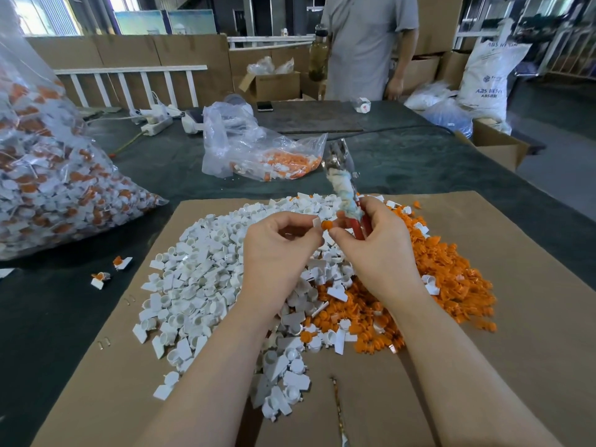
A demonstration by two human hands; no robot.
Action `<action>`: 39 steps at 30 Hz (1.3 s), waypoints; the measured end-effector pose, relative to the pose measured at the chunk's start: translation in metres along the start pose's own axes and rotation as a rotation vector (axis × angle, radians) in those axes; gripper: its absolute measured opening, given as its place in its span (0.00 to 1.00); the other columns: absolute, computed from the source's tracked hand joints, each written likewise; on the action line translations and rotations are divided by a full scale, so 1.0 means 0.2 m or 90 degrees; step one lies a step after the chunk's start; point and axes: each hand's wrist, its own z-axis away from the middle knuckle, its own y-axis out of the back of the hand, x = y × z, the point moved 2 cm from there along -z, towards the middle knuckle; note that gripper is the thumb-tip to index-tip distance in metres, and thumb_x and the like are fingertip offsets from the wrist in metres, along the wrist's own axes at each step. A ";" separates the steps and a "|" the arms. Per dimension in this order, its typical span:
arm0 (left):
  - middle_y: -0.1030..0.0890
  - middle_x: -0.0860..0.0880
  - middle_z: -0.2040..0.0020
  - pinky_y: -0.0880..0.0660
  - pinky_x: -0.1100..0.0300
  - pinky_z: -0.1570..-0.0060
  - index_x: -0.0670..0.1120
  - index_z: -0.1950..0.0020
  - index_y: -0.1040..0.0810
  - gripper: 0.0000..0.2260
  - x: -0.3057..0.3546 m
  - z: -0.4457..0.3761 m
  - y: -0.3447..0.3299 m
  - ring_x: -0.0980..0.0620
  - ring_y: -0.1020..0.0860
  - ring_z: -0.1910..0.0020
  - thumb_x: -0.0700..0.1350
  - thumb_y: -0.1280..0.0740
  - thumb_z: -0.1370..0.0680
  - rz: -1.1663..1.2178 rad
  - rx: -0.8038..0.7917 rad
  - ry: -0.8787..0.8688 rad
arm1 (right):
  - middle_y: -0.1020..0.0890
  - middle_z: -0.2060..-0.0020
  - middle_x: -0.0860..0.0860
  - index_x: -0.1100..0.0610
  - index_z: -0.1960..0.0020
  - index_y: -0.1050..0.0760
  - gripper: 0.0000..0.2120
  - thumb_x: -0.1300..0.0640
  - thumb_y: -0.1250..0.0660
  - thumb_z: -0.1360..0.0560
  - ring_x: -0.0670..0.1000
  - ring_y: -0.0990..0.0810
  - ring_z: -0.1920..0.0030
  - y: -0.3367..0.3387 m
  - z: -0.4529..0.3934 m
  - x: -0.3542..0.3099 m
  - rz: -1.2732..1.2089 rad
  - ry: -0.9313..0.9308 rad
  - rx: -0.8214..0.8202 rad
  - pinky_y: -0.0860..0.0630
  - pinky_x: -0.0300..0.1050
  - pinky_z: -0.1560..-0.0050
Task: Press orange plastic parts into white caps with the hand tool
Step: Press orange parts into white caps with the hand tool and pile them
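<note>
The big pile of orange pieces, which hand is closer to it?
Right. The right hand, holding the hand tool, hangs just over the orange pile's inner edge. The left hand, pinching a white cap, sits over the white pile, farther away.

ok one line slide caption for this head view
Left hand holds a white cap to an orange part; right hand grips the red-handled hand tool.

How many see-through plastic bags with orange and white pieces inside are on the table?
2. A big bag sits at the far left, stuffed with pieces. A smaller bag lies in the middle of the table, beyond the cardboard sheet. Other bags farther back look empty or unclear.
</note>
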 end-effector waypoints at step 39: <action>0.15 0.50 0.63 0.20 0.61 0.58 0.48 0.58 0.18 0.04 -0.03 -0.03 0.03 0.52 0.15 0.61 0.41 0.25 0.27 0.042 0.041 -0.009 | 0.20 0.63 0.47 0.52 0.53 0.22 0.03 0.52 0.31 0.24 0.45 0.21 0.61 -0.02 0.02 -0.01 -0.026 0.016 -0.116 0.23 0.43 0.60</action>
